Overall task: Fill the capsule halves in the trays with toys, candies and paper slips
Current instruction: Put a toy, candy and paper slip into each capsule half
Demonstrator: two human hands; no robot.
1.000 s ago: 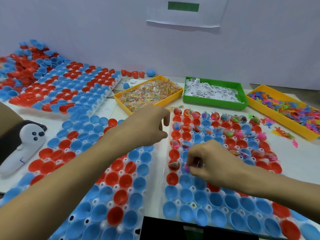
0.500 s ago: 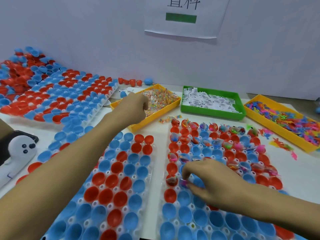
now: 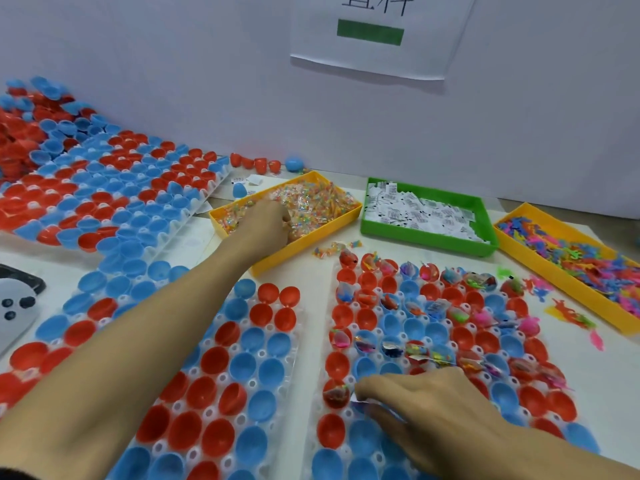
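Two trays of red and blue capsule halves lie in front of me. The right tray (image 3: 415, 327) has toys, candies and slips in its far rows; its near halves look empty. My right hand (image 3: 429, 407) rests over that tray's near left part, thumb and forefinger pinched on a small purple toy (image 3: 358, 405). The middle tray (image 3: 252, 362) holds empty halves. My left hand (image 3: 266, 223) reaches across it into the yellow candy bin (image 3: 304, 242), fingers curled down into the candies and hidden. Beside that bin stand a green bin (image 3: 426, 239) of paper slips and a yellow bin (image 3: 561, 289) of toys.
More trays of capsule halves (image 3: 114, 202) and a loose heap of halves (image 3: 20, 133) fill the back left. A white controller (image 3: 17, 306) lies at the left edge. Loose toys (image 3: 571, 317) and candies (image 3: 332, 249) lie on the table near the bins. A wall stands behind.
My left hand has moved from above the middle tray forward into the candy bin. My right hand has slid nearer along the right tray, still pinching the small piece.
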